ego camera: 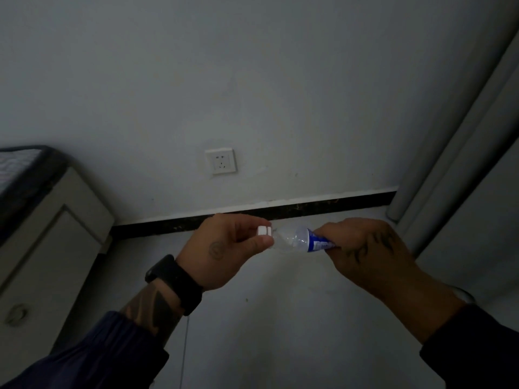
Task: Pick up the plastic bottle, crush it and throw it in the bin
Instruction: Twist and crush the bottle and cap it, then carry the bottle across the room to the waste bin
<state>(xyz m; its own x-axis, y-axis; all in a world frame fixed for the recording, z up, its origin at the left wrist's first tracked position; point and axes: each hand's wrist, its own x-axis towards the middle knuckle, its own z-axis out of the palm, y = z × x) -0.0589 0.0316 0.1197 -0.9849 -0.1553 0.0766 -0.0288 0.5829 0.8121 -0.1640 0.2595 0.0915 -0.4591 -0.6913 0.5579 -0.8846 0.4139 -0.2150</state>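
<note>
The plastic bottle (292,239) lies sideways between both hands, below the wall socket (220,161). Left hand (224,248) pinches its white cap (264,230); right hand (368,248) clenches the labelled body. No bin shows.

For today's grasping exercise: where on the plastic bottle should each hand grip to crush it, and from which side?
Hold the plastic bottle by its ends, since it lies horizontal: left hand pinches the white cap from the left, right hand wraps the blue-labelled body from the right.
</note>
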